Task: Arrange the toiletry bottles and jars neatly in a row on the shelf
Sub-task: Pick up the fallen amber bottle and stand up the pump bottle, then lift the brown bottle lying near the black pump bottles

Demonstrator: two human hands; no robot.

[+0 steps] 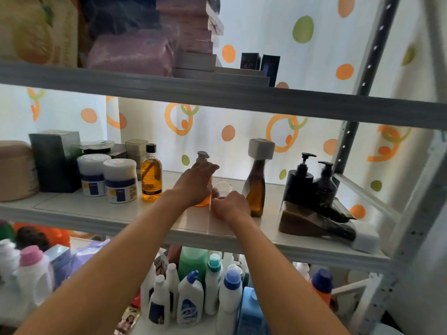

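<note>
On the middle white shelf (101, 213) my left hand (197, 182) grips an orange pump bottle (205, 201) with a grey pump head. Just to its right, my right hand (231, 206) is curled on the shelf in front of a small clear jar (222, 187); what it holds is hidden. At the left stand two white jars (120, 181) and an amber bottle with a black cap (151, 176). An amber bottle with a square white cap (257, 182) is upright right of my hands. Two black pump bottles (300, 180) stand further right, and a brown bottle (312, 221) lies on its side.
Dark and grey boxes (56, 160) fill the shelf's left back corner. The upper shelf (217, 93) hangs low above my hands. Many detergent bottles (191, 298) crowd the shelf below. A metal post (346, 146) bounds the right side.
</note>
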